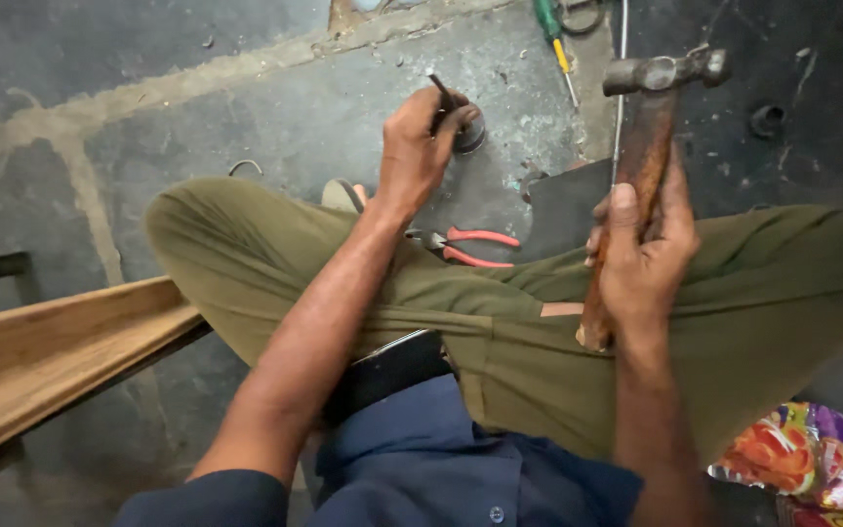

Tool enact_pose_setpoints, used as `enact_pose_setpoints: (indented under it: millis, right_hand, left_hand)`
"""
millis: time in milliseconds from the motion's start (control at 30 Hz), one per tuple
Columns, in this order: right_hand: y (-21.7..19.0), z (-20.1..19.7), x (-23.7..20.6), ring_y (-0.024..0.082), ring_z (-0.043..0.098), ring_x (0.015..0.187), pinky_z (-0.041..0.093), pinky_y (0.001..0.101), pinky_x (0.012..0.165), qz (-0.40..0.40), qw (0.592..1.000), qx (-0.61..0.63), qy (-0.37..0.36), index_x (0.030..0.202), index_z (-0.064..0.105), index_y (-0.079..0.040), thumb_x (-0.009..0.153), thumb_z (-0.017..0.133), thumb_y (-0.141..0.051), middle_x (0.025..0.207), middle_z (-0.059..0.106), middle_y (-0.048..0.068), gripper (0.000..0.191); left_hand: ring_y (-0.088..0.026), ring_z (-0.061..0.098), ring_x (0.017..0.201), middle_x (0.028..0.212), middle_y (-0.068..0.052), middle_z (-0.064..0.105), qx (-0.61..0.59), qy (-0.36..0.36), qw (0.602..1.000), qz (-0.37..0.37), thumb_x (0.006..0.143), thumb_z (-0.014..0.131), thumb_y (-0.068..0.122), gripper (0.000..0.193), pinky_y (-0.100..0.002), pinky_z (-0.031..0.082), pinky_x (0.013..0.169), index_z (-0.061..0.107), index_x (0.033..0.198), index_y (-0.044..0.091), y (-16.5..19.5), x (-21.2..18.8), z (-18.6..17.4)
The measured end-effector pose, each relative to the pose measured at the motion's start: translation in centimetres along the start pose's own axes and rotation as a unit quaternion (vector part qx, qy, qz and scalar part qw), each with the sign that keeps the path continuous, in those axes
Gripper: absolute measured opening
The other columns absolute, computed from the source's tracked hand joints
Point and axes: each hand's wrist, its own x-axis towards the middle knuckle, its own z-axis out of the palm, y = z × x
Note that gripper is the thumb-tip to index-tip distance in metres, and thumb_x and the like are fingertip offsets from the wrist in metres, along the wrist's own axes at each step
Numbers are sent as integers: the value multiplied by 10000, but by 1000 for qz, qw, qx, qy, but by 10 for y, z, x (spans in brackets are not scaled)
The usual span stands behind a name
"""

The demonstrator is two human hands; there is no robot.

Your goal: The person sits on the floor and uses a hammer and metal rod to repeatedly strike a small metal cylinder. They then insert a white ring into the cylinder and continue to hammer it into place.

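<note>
I sit on a concrete floor in olive trousers. My left hand (420,137) reaches forward and pinches a thin dark metal punch (440,90) that stands tilted on a small round dark metal part (473,135) on the floor. My right hand (641,256) is wrapped around the worn wooden handle of a hammer (643,146). The hammer is raised, its steel head up and to the right of the punch, well apart from it.
Red-handled pliers (470,248) lie on the floor between my legs. A green-and-yellow screwdriver (554,39) and a thin metal rod (621,78) lie beyond. A wooden plank (41,351) juts in at left. A colourful wrapper (812,459) sits at lower right.
</note>
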Motion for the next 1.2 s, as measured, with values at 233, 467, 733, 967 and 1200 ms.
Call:
enact_pose_setpoints:
  millis: [233,467,733,967,1200]
  right_hand:
    - [-2,2,-1,74,559,693,486,235,615,-11,1000,-17,-13,1660,397,-46,1166,583,-156,910,608,19,539]
    - [-4,3,-2,72,559,674,482,234,587,1,999,-33,-10,1649,389,-52,1153,591,-147,900,615,16,544]
    - [-57,8,-17,168,661,727,543,294,682,-110,953,-281,-37,1634,383,-36,1140,617,-83,914,682,129,548]
    - [-90,2,-10,308,670,1288,549,361,1082,-337,866,-359,-89,1644,315,-117,1192,610,-48,1501,583,233,543]
    - [-116,32,13,373,713,1150,573,422,967,-280,838,-444,-146,1626,399,-38,1123,669,-78,1340,666,258,572]
  left_hand:
    - [-305,721,834,934,-140,718,12,18,999,27,938,772,135,168,-386,561,729,670,991,12,0,0,4]
    - [-378,677,833,910,-163,678,37,2,998,56,965,761,179,217,-439,535,723,607,979,27,-8,-2,9]
    - [-353,687,846,966,-102,691,107,-17,989,103,992,698,237,193,-459,540,685,588,1077,102,-5,-7,13]
    - [-350,681,789,889,-100,643,140,-10,984,107,996,701,283,197,-471,519,641,587,1048,132,0,-3,17]
    - [-373,676,763,873,-110,637,135,-5,985,104,995,684,279,189,-490,514,611,581,1055,133,-4,-1,26]
